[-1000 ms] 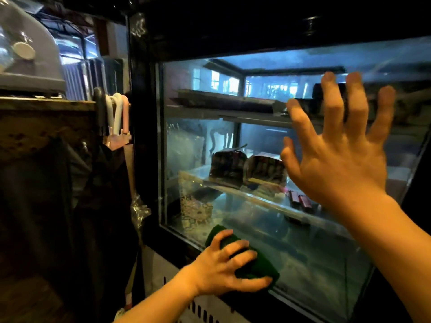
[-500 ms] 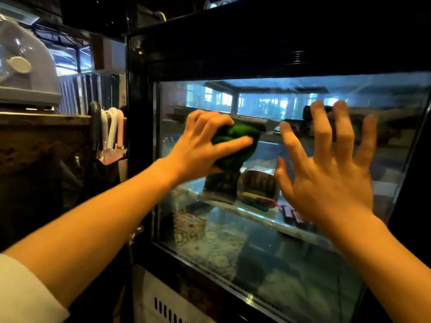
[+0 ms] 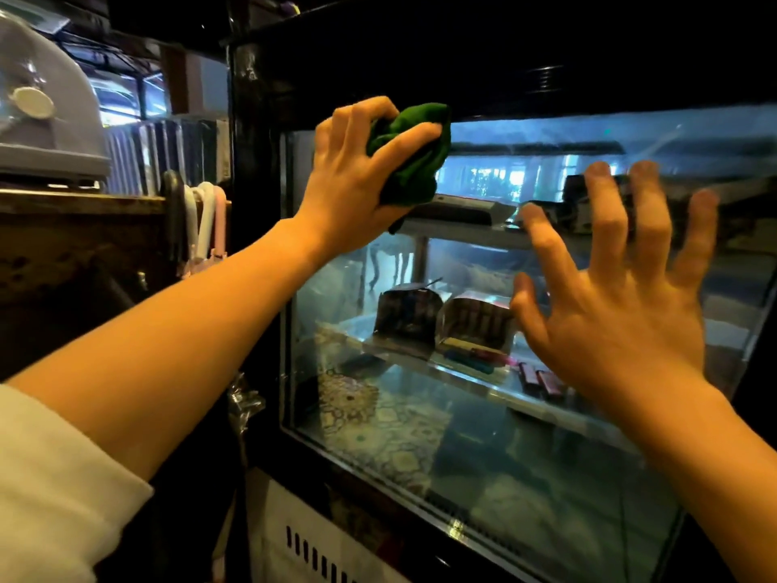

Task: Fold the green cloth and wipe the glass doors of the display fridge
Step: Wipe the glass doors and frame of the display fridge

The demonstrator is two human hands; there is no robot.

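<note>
Head view. Fridge (image 3: 260, 98): black frame, glass door (image 3: 483, 435) facing the camera. Left hand (image 3: 357, 178): at the door's upper left corner, fingers (image 3: 403, 140) curled round a bunched green cloth (image 3: 414, 166), which is pressed against the top edge of the glass. Right hand (image 3: 618, 300): right of the cloth and lower, fingers spread apart and straight against the glass. Behind the glass: shelf (image 3: 462, 372) with two small boxes (image 3: 445, 317). Left of the fridge: hanging handles (image 3: 202, 220), domed cover (image 3: 46, 107).
</note>
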